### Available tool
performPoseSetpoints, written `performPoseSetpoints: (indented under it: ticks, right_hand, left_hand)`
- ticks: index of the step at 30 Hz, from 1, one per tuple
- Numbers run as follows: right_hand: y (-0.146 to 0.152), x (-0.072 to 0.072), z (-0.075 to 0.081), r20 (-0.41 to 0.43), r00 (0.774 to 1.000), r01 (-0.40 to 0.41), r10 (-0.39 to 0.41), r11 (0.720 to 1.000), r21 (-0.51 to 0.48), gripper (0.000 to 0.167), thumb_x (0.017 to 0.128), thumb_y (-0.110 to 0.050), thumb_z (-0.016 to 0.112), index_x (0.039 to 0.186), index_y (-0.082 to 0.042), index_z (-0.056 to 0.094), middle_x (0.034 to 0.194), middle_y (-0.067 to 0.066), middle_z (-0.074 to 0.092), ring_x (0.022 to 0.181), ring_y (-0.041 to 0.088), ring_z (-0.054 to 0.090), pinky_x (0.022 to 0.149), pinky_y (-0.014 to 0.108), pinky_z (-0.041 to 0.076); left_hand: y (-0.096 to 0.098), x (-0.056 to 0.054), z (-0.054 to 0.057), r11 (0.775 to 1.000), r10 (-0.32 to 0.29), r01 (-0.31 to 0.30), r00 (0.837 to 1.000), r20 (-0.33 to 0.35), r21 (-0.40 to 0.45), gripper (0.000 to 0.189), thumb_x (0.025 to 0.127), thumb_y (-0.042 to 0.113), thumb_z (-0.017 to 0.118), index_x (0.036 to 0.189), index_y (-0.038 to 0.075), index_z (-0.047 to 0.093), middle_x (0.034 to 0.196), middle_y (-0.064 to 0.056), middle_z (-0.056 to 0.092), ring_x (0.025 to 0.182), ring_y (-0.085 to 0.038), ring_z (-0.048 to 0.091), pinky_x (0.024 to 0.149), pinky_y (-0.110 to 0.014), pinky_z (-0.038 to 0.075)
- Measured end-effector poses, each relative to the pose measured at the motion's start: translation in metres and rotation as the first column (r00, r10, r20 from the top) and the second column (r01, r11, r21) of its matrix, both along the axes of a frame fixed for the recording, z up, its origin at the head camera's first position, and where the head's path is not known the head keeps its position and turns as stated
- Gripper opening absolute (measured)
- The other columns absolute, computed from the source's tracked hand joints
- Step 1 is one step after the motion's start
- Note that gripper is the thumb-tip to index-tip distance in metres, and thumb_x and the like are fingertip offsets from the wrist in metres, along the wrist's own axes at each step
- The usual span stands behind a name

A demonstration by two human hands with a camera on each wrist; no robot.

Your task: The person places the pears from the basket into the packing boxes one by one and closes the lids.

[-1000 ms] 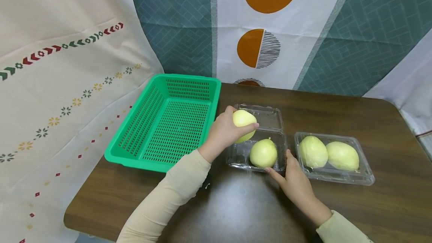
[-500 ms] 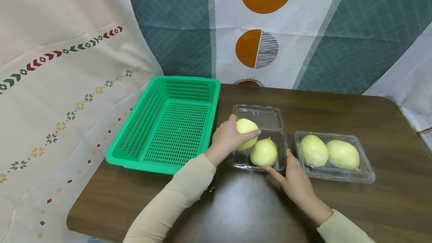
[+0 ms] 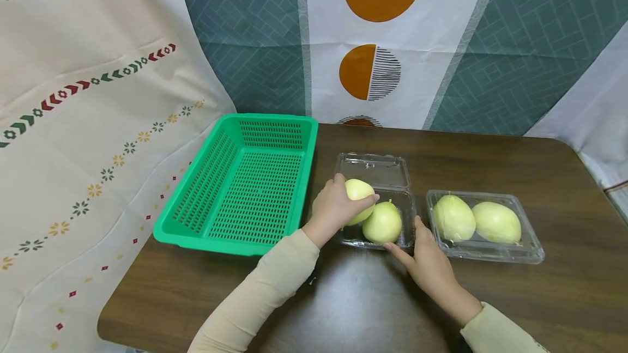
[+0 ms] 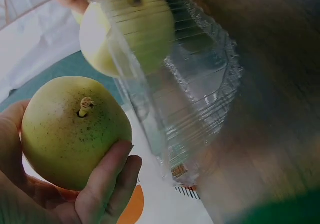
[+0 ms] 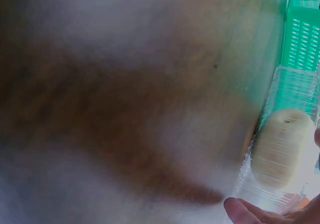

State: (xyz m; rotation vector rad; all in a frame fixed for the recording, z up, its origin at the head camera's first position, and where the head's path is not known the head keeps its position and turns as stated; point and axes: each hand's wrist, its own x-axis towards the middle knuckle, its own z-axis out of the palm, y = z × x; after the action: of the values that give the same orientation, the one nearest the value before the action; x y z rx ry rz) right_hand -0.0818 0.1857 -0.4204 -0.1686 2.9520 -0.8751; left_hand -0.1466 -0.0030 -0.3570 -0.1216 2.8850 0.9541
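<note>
My left hand (image 3: 330,207) grips a pale yellow-green pear (image 3: 360,192), fingers and thumb wrapped round its sides. Seen close in the left wrist view, that pear (image 4: 70,144) has a short stem and dark speckles. It is over the left part of a clear plastic clamshell box (image 3: 351,241), whose lid (image 3: 374,170) lies folded back. A second pear (image 3: 382,222) sits stem up in the right part. My right hand (image 3: 433,263) holds the box by its front right corner, thumb on the front edge and fingers along the right side.
A green perforated basket (image 3: 255,195) with nothing in it stands to the left on the brown wooden table (image 3: 441,157). Another clear box (image 3: 527,249) holding two pears (image 3: 455,218) is at the right. Patterned cloths (image 3: 255,42) hang behind and at the sides.
My left hand has lowered the pear and brought it slightly forward, nearer the pear in the box. The right hand keeps its hold on the corner.
</note>
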Motion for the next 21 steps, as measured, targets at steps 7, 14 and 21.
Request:
performPoseSetpoints:
  ticks: [7, 14, 21]
  right_hand:
    - [0.000, 0.000, -0.001, 0.002, 1.000, 0.001, -0.001, 1.000, 0.003, 0.092, 0.090, -0.045, 0.061, 0.141, 0.019, 0.019, 0.142, 0.040, 0.029, 0.127, 0.052, 0.037, 0.093, 0.062, 0.040]
    - [0.001, 0.000, -0.003, 0.013, 1.000, 0.003, -0.003, 1.000, 0.005, 0.093, 0.090, -0.048, 0.059, 0.142, 0.018, 0.018, 0.143, 0.039, 0.028, 0.127, 0.052, 0.035, 0.094, 0.062, 0.040]
    - [0.002, -0.001, -0.004, 0.015, 1.000, 0.000, 0.000, 1.000, -0.001, 0.094, 0.090, -0.049, 0.059, 0.142, 0.018, 0.018, 0.143, 0.039, 0.028, 0.128, 0.052, 0.034, 0.095, 0.062, 0.039]
  left_hand:
    - [0.004, 0.002, -0.008, 0.998, -0.019, 0.020, 1.000, 0.010, -0.057, 0.080, 0.074, 0.065, 0.065, 0.123, 0.002, 0.052, 0.104, -0.011, 0.063, 0.084, -0.027, 0.064, 0.065, -0.036, 0.051]
    - [0.006, 0.001, -0.014, 0.993, -0.004, 0.003, 1.000, -0.011, -0.115, 0.077, 0.074, 0.064, 0.065, 0.121, 0.004, 0.053, 0.103, -0.010, 0.063, 0.086, -0.028, 0.064, 0.066, -0.037, 0.051]
    - [0.007, 0.001, -0.021, 0.989, 0.010, -0.016, 0.999, -0.040, -0.149, 0.081, 0.075, 0.065, 0.064, 0.125, 0.002, 0.052, 0.105, -0.011, 0.064, 0.093, -0.027, 0.064, 0.069, -0.037, 0.052]
